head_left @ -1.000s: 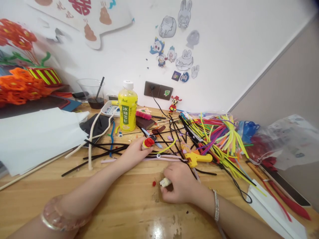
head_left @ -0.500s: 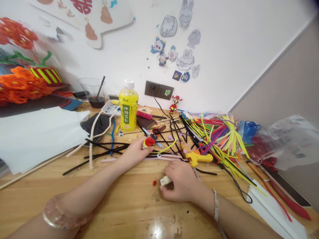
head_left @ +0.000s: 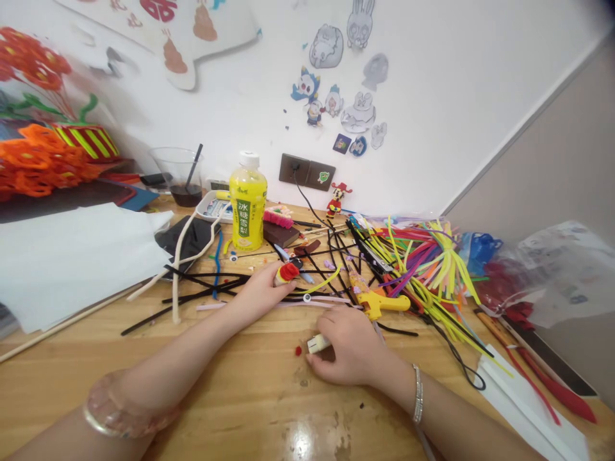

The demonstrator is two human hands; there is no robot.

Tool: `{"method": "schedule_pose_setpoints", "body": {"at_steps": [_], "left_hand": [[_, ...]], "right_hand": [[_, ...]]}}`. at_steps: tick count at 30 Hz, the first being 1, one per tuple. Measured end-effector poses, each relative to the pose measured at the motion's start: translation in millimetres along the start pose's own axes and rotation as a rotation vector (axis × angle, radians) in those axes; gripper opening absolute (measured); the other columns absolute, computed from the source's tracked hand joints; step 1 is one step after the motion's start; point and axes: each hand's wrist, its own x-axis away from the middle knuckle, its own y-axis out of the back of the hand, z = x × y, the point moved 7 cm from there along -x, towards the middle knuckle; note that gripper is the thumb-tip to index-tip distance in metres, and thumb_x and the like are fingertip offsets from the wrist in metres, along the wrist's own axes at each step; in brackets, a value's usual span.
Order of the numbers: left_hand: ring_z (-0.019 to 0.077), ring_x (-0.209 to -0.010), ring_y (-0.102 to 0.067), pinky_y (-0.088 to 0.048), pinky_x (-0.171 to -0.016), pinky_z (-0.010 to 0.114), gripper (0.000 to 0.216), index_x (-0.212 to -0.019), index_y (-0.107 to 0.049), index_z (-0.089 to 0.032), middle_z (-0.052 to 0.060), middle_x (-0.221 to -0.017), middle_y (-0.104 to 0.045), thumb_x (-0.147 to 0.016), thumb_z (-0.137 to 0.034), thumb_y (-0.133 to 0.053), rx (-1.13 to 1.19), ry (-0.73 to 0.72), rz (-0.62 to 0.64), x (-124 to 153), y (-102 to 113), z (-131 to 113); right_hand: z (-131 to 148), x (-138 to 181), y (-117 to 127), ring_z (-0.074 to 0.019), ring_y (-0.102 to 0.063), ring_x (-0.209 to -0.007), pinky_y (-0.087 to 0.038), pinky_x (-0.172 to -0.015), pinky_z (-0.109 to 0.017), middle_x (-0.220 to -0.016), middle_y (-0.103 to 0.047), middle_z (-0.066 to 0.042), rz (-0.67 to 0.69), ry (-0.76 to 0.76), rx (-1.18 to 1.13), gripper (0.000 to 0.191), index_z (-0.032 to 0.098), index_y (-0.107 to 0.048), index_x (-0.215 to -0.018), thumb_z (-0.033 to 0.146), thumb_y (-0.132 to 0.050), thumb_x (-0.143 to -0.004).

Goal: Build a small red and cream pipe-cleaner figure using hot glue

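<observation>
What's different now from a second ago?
Very little: the white piece in the right hand seems to have turned slightly. Nothing was picked up or let go. The left hand still holds the red-topped piece; the bottle and glue gun stayed put.

Right hand [head_left: 346, 346] | small white piece [head_left: 317, 344] | turned slightly in the grip since earlier

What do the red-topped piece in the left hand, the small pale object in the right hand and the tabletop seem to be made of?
Red-topped piece: probably fuzzy fibre, matte; its top looks soft, without shine.
Pale object: perhaps hard plastic, smooth; its visible end has straight edges.
Tabletop: wood or wood-look, glossy; grain lines show, and light glares on it.
</observation>
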Motion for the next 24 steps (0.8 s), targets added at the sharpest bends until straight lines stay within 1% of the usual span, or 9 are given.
{"method": "schedule_pose_setpoints", "body": {"at_steps": [3, 5, 8, 10, 12, 15, 19, 22, 24], "left_hand": [[0.0226, -0.080, -0.057, -0.043, -0.077, 0.032, 0.022, -0.082, -0.059, -0.017, 0.004, -0.083, -0.063, -0.070, -0.033, -0.051, 0.000, -0.004, 0.000, 0.3, -0.4, 1.3], [0.0230, -0.081, -0.057, -0.043, -0.077, 0.033, 0.023, -0.084, -0.059, -0.016, 0.004, -0.084, -0.063, -0.071, -0.033, -0.051, 0.001, -0.004, -0.001, 0.7, -0.3, 2.0], [0.0233, -0.081, -0.057, -0.043, -0.077, 0.033, 0.025, -0.086, -0.059, -0.015, 0.005, -0.085, -0.063, -0.071, -0.033, -0.050, 0.002, -0.004, -0.001, 1.1, -0.2, 2.0], [0.0234, -0.081, -0.057, -0.043, -0.077, 0.033, 0.025, -0.087, -0.059, -0.016, 0.005, -0.085, -0.063, -0.071, -0.033, -0.050, 0.001, -0.004, 0.000, 1.1, -0.2, 1.5], [0.0233, -0.081, -0.057, -0.043, -0.077, 0.033, 0.024, -0.086, -0.059, -0.016, 0.004, -0.085, -0.063, -0.071, -0.033, -0.050, -0.001, -0.004, -0.001, 1.0, 0.0, 1.1], [0.0230, -0.080, -0.057, -0.043, -0.076, 0.032, 0.023, -0.085, -0.059, -0.016, 0.004, -0.085, -0.063, -0.071, -0.032, -0.050, -0.001, -0.008, -0.001, 0.5, 0.1, 0.9], [0.0225, -0.080, -0.056, -0.043, -0.076, 0.032, 0.021, -0.084, -0.058, -0.017, 0.004, -0.085, -0.062, -0.071, -0.031, -0.051, -0.001, -0.016, 0.000, -0.2, -0.1, 1.1], [0.0221, -0.079, -0.056, -0.043, -0.076, 0.032, 0.020, -0.083, -0.058, -0.017, 0.004, -0.085, -0.062, -0.070, -0.030, -0.051, -0.001, -0.024, 0.003, 0.0, -0.5, 1.2], [0.0222, -0.079, -0.056, -0.043, -0.076, 0.032, 0.020, -0.083, -0.058, -0.016, 0.004, -0.084, -0.062, -0.070, -0.031, -0.051, -0.001, -0.024, 0.004, 0.5, -0.7, 1.5]], "right_hand": [[-3.7, 0.0, 4.4, -0.0208, -0.058, -0.071, -0.041, -0.064, -0.029, -0.072, -0.064, -0.005, 0.023, 0.006, -0.099, 0.022, 0.017, -0.057, -0.070, 0.039, -0.058, -0.067], [-4.9, 0.0, 6.7, -0.0196, -0.058, -0.077, -0.042, -0.070, -0.028, -0.081, -0.065, -0.004, 0.036, 0.034, -0.214, 0.020, 0.018, -0.058, -0.080, 0.031, -0.061, -0.066], [-1.5, -0.2, 7.7, -0.0173, -0.058, -0.089, -0.040, -0.081, -0.027, -0.096, -0.065, -0.002, 0.070, 0.128, -0.366, 0.034, 0.020, -0.058, -0.100, 0.016, -0.057, -0.066], [2.4, -0.5, 6.4, -0.0159, -0.059, -0.090, -0.039, -0.083, -0.026, -0.098, -0.066, -0.002, 0.102, 0.186, -0.416, 0.041, 0.020, -0.058, -0.106, 0.011, -0.054, -0.066], [4.8, -0.9, 4.5, -0.0145, -0.060, -0.087, -0.040, -0.081, -0.024, -0.094, -0.067, -0.001, 0.127, 0.208, -0.437, 0.038, 0.020, -0.061, -0.103, 0.009, -0.053, -0.067], [5.7, -0.9, 2.5, -0.0132, -0.061, -0.085, -0.040, -0.080, -0.023, -0.090, -0.068, 0.000, 0.135, 0.196, -0.469, 0.026, 0.020, -0.064, -0.092, 0.010, -0.055, -0.070], [4.5, 0.9, -1.1, -0.0140, -0.061, -0.081, -0.040, -0.078, -0.024, -0.083, -0.069, 0.000, 0.147, 0.169, -0.486, 0.012, 0.020, -0.064, -0.082, 0.015, -0.060, -0.072], [3.1, 2.4, 0.2, -0.0136, -0.061, -0.080, -0.040, -0.077, -0.023, -0.083, -0.068, 0.001, 0.149, 0.166, -0.496, 0.011, 0.020, -0.062, -0.082, 0.016, -0.063, -0.072], [1.9, 3.2, 4.7, -0.0138, -0.060, -0.080, -0.040, -0.076, -0.023, -0.083, -0.066, 0.001, 0.137, 0.167, -0.474, 0.013, 0.020, -0.060, -0.083, 0.022, -0.065, -0.071]]}}
